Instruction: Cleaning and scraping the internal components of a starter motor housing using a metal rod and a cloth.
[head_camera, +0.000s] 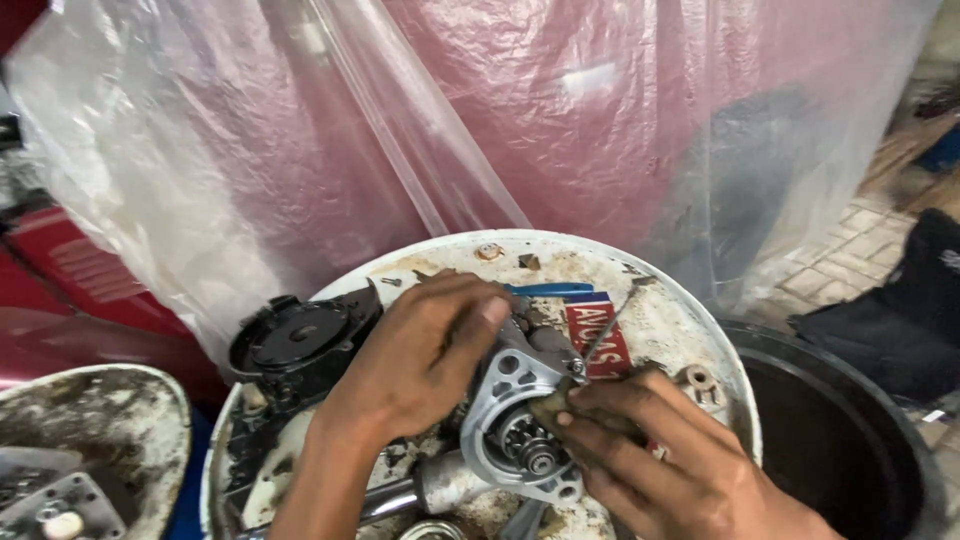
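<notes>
On top of a round, white, rust-stained drum lid (690, 300) that serves as the surface, seen from the head camera, a silver starter motor housing (505, 385) lies near the middle with its small pinion gear (530, 448) facing the viewer. The left hand (420, 360) lies over the back of the housing, fingers curled down onto it in a closed grip, the thumb stretched along the top. The right hand (640, 445) meets the housing from the lower right, its fingertips pinched shut on a small worn scrap of abrasive pad (553, 405) pressed against the housing's rim.

Left of the hands sits a black round motor cover (300, 340). Behind them lie a blue tool handle (550, 290), a red label (600, 335), and a few small nuts (490, 251) near the far edge. A chromed cylindrical part (420, 490) rests at the near edge below the housing.

To the right stands a dark open drum (850, 440); what it holds cannot be made out. Clear plastic sheeting (400, 130) hangs behind.
</notes>
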